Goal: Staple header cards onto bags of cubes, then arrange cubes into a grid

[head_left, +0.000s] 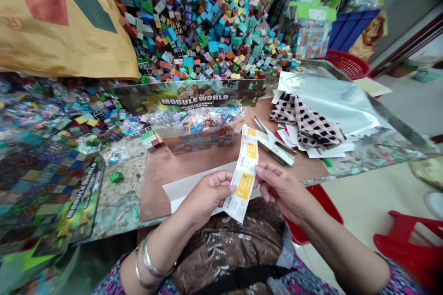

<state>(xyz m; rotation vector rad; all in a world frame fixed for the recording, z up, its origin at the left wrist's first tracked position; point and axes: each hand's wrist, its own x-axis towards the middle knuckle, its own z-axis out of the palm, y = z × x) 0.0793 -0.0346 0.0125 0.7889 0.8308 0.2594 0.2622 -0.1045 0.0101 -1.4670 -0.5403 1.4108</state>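
Observation:
A strip of white and yellow sticker labels (pixel 245 185) is held up between both hands, over the table's front edge. My left hand (pixel 212 192) pinches its lower left side with the thumb on top. On the other edge, the thumb and fingers of my right hand (pixel 278 185) are closed at the middle of the strip. Partly hidden behind my left hand lies a folded white sheet (pixel 187 185) on a brown board (pixel 155 193). Beyond the strip, a clear pack of printed cubes (pixel 199 140) carries a dark MODULE WORLD header card (pixel 194 97).
Loose coloured cubes (pixel 207 32) are heaped at the back beside a yellow sack (pixel 62 23). A second pack (pixel 44 189) lies at left. To the right are a stapler-like tool (pixel 277 150), checkered cloth (pixel 311 124), silvery plastic sheets (pixel 332 97) and a red stool (pixel 408 239).

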